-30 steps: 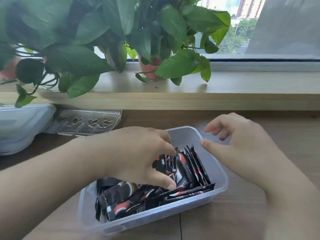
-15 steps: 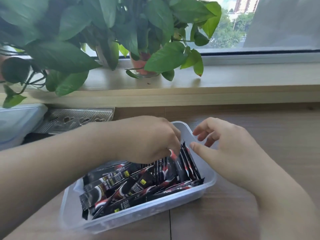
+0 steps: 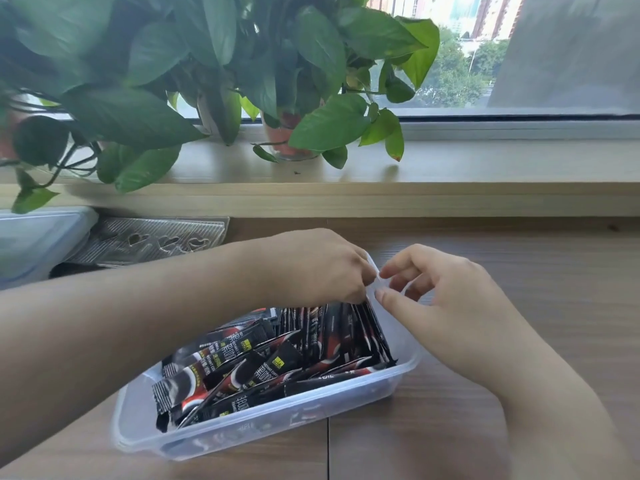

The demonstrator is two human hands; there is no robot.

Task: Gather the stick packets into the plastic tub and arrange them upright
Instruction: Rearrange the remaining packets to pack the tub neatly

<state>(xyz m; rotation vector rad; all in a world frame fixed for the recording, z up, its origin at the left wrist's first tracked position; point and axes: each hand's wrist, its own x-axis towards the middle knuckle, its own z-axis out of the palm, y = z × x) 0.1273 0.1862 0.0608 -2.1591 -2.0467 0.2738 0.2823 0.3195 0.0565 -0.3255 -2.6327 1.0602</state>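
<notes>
A clear plastic tub [image 3: 263, 429] sits on the wooden table, filled with black-and-red stick packets [image 3: 277, 362]. Several packets stand on edge at the tub's far right end; others lie slanted toward the near left. My left hand [image 3: 318, 268] reaches over the far end, its curled fingertips pinching the tops of the standing packets. My right hand [image 3: 446, 299] hovers at the tub's far right corner, fingers loosely bent, thumb and forefinger close to the rim, holding nothing I can see.
A clear blister tray with heart shapes [image 3: 152, 240] and a pale blue lidded box [image 3: 38, 240] lie at the left. A wooden sill [image 3: 450, 181] behind carries potted plants [image 3: 284, 133] whose leaves hang over the table's left.
My left hand has lifted from the middle of the tub to the far end, over the standing packets. My right hand has closed in toward it at the corner.
</notes>
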